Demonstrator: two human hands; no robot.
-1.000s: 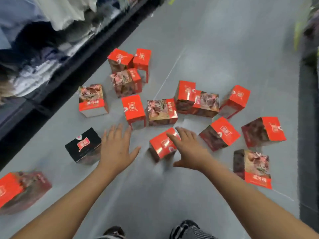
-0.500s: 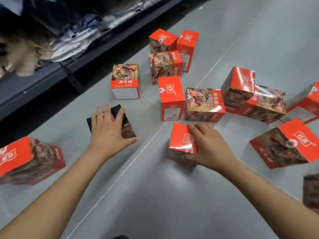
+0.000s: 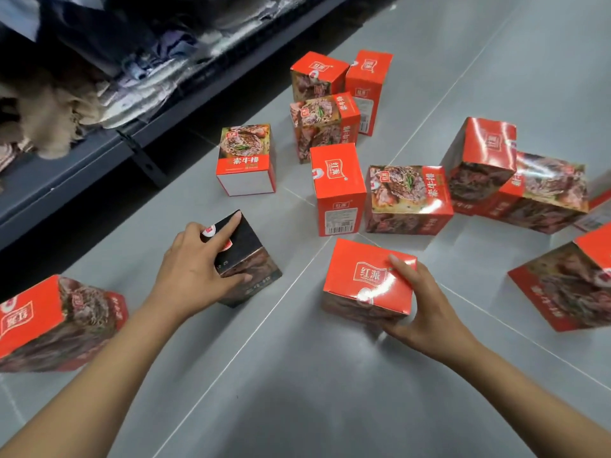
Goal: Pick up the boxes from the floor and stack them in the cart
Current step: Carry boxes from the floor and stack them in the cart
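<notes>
1. Head view: your left hand (image 3: 195, 269) grips the black box (image 3: 246, 238) on the grey floor (image 3: 297, 375). Its fingers (image 3: 228, 226) lie over the top face, with the index stretched toward the far corner. The thumb presses the near printed side.
2. Your right hand (image 3: 426, 309) grips the red box (image 3: 367, 276) from its right end. The fingers (image 3: 395, 261) curl over the top edge and the thumb hooks the near lower corner. This box sits right of the black box, apart from it. You cannot tell whether it rests on the floor or is lifted clear.
3. Just beyond the red box, a tall red box (image 3: 337, 183) stands upright. A steak-print box (image 3: 408, 196) lies touching its right side.
4. Left of the tall red box and apart from it, a white-fronted box (image 3: 246, 160) stands with its steak picture facing up.
5. Farther back, three boxes (image 3: 325, 123) cluster close together.
6. To the right, a tilted red box (image 3: 481, 160) leans against a second steak box (image 3: 545, 196).
7. At the right edge, a cropped box (image 3: 568, 285) lies on its side. At the left edge, another red box (image 3: 56, 322) lies near your left forearm.
8. A dark shelf (image 3: 82, 170) runs along the upper left and carries folded textiles (image 3: 139, 81).
</notes>
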